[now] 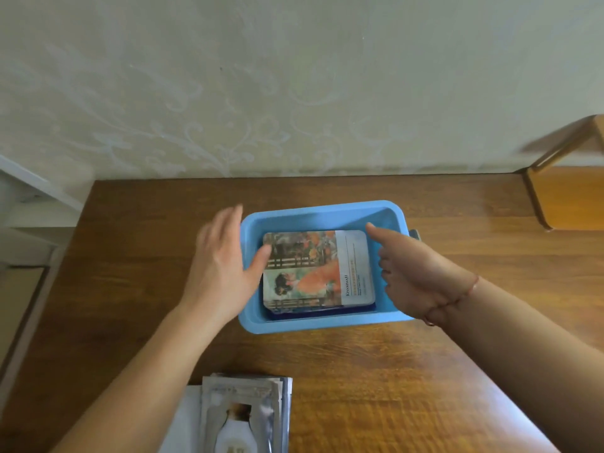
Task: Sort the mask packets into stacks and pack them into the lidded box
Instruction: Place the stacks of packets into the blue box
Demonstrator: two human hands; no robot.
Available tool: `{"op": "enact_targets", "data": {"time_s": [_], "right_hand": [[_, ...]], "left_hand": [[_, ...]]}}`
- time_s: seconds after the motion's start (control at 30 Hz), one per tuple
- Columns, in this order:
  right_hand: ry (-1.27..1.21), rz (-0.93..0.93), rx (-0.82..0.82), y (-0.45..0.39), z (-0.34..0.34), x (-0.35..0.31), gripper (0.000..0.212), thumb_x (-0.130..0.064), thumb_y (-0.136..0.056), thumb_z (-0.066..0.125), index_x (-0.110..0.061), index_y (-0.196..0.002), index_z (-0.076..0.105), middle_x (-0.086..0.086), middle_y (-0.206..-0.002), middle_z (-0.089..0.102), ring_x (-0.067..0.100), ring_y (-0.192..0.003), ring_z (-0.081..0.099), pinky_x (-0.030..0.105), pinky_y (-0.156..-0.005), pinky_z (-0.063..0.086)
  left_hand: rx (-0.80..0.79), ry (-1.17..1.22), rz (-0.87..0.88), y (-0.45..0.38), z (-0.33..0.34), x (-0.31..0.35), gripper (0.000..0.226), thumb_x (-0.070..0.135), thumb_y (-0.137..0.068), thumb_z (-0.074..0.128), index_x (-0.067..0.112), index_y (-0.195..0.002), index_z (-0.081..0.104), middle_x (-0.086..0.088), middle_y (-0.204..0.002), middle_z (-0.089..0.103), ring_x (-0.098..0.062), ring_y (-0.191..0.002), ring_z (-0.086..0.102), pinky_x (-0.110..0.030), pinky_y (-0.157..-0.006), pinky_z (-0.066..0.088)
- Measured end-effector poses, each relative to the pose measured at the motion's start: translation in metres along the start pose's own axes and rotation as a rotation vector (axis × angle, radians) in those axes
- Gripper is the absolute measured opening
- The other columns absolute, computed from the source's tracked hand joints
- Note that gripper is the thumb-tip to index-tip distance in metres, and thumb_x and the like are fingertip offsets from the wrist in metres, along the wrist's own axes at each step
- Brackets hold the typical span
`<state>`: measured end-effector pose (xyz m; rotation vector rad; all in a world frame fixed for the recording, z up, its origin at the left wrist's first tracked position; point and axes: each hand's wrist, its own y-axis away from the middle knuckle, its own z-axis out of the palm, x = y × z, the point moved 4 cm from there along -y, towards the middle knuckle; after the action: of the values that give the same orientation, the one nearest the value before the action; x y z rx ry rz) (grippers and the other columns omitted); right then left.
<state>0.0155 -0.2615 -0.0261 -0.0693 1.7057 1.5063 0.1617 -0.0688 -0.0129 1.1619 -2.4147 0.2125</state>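
Printed packets [318, 269] lie flat in the blue box [322, 213] on the bench [392, 371]; both flanking hands, left hand [222, 266] open, right hand [415, 273] loosely curled and empty, should square them before the silver stack [245, 416] goes in.

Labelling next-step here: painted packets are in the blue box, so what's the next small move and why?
Probably bring a hand back to the silver packet stack at the table's near edge. The painted packets already lie flat in the blue box, both the left hand and right hand hold nothing, and that stack is unpacked.
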Motion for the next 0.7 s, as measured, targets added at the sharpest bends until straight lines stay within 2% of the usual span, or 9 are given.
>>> {"op": "enact_targets", "data": {"time_s": [0.03,0.07,0.1,0.17,0.27,0.33,0.43,0.57,0.7], "right_hand": [[-0.003,0.023,0.012,-0.005,0.002,0.000,0.021,-0.042,-0.101,0.041,-0.024,-0.102,0.054,-0.004,-0.074,0.060,0.003,-0.070,0.056,0.026,-0.058,0.046],[0.025,0.042,0.028,-0.008,0.005,0.000,0.026,-0.041,-0.102,0.041,-0.019,-0.109,0.052,-0.007,-0.087,0.056,0.000,-0.079,0.046,0.026,-0.065,0.036],[0.046,0.066,0.060,-0.013,0.008,0.001,0.028,-0.042,-0.102,0.041,-0.018,-0.109,0.054,-0.006,-0.091,0.056,-0.001,-0.080,0.043,0.027,-0.070,0.034],[0.095,0.082,0.109,-0.021,0.014,0.002,0.028,-0.045,-0.101,0.040,-0.024,-0.095,0.058,0.000,-0.085,0.060,0.009,-0.070,0.050,0.026,-0.065,0.037],[0.157,0.080,0.144,-0.029,0.018,0.003,0.035,-0.046,-0.101,0.039,-0.021,-0.081,0.052,0.002,-0.081,0.059,0.018,-0.069,0.056,0.030,-0.055,0.036],[0.191,0.082,0.154,-0.031,0.019,0.004,0.034,-0.045,-0.100,0.040,-0.021,-0.080,0.052,0.002,-0.079,0.058,0.019,-0.069,0.055,0.030,-0.054,0.034],[0.216,0.083,0.149,-0.029,0.022,0.002,0.031,-0.043,-0.100,0.043,-0.019,-0.083,0.054,0.003,-0.077,0.060,0.020,-0.069,0.056,0.031,-0.053,0.034],[0.257,0.102,0.100,-0.031,0.028,0.004,0.035,-0.046,-0.098,0.043,-0.015,-0.099,0.058,0.009,-0.091,0.067,0.021,-0.071,0.058,0.030,-0.054,0.037],[0.300,0.117,0.101,-0.033,0.024,0.004,0.029,-0.044,-0.099,0.044,-0.018,-0.092,0.054,0.003,-0.090,0.059,0.016,-0.075,0.053,0.028,-0.060,0.036]], "left_hand": [[-0.073,0.143,-0.103,0.008,0.012,-0.008,0.065,0.039,-0.096,0.054,0.018,-0.151,0.027,-0.002,-0.152,0.035,-0.017,-0.140,0.032,-0.036,-0.114,0.028],[-0.113,0.276,-0.149,0.014,0.021,-0.012,0.060,0.036,-0.097,0.051,0.022,-0.151,0.028,0.002,-0.150,0.036,-0.009,-0.135,0.035,-0.035,-0.111,0.032],[-0.111,0.362,-0.162,0.018,0.026,-0.013,0.054,0.032,-0.099,0.048,0.024,-0.149,0.029,0.006,-0.146,0.037,0.001,-0.127,0.037,-0.032,-0.107,0.034],[-0.049,0.438,-0.166,0.020,0.029,-0.013,0.041,0.025,-0.103,0.042,0.027,-0.144,0.035,0.014,-0.135,0.039,0.017,-0.106,0.040,-0.024,-0.099,0.035],[-0.038,0.487,-0.169,0.018,0.029,-0.011,0.034,0.022,-0.104,0.038,0.031,-0.137,0.038,0.017,-0.124,0.040,0.028,-0.102,0.038,-0.006,-0.082,0.034],[-0.055,0.487,-0.158,0.019,0.030,-0.012,0.030,0.022,-0.104,0.038,0.035,-0.132,0.037,0.017,-0.122,0.040,0.028,-0.102,0.038,-0.002,-0.076,0.035],[-0.050,0.480,-0.135,0.017,0.032,-0.014,0.028,0.022,-0.104,0.038,0.033,-0.130,0.038,0.014,-0.122,0.041,0.024,-0.104,0.040,-0.010,-0.079,0.036],[-0.022,0.486,-0.133,0.017,0.034,-0.016,0.030,0.024,-0.104,0.037,0.028,-0.133,0.041,0.011,-0.121,0.045,0.013,-0.104,0.046,-0.012,-0.076,0.040],[0.006,0.498,-0.163,0.017,0.035,-0.017,0.032,0.025,-0.104,0.038,0.028,-0.135,0.042,0.013,-0.123,0.046,0.009,-0.106,0.049,-0.009,-0.073,0.045]]}}
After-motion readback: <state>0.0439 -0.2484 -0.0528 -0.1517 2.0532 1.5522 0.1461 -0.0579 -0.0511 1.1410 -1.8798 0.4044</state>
